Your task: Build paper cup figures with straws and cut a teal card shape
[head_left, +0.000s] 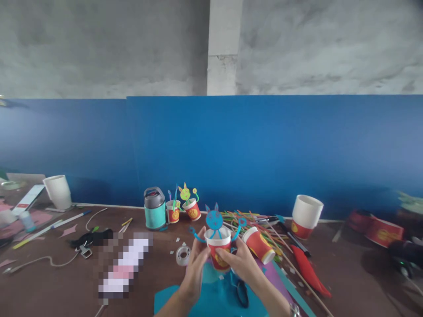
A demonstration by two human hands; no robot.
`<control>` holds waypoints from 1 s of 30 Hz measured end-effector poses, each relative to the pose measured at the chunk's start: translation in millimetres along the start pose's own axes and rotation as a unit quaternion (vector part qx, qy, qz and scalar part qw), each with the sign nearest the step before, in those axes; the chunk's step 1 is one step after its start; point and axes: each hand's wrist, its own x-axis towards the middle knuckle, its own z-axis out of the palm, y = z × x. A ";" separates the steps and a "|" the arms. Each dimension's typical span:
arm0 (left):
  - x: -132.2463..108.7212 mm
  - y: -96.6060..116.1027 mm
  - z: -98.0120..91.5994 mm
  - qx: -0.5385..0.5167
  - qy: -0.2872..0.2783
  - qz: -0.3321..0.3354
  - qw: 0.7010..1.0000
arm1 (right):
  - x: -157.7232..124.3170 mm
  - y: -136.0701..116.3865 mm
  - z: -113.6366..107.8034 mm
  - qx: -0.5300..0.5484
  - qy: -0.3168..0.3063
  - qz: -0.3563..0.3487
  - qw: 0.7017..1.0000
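Both my hands hold a red paper cup fitted with a blue paper animal head and two curled blue arms. My left hand presses the cup's left side with its fingers together. My right hand wraps the cup's right side and base. The cup hovers over a blue paper sheet on the brown table. Black scissors lie on that sheet just beside my right wrist.
Another red cup lies tipped to the right. Behind stand a teal flask, two decorated cups, a pile of coloured straws and stacked cups. A tape roll sits left. A blue partition runs along the back.
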 end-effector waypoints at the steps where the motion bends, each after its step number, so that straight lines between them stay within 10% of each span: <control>1: 1.6 3.5 -1.5 -0.004 0.029 0.000 1.000 | -0.2 0.9 -0.4 -0.019 -0.014 -0.001 1.000; 14: 7.0 7.5 -2.0 -0.012 0.054 -0.070 0.996 | -13.8 -3.4 4.0 -0.072 -0.214 0.016 0.974; 30: 6.5 3.3 -3.8 0.054 0.065 -0.004 0.996 | -16.0 -1.7 7.3 -0.131 -0.092 0.003 0.987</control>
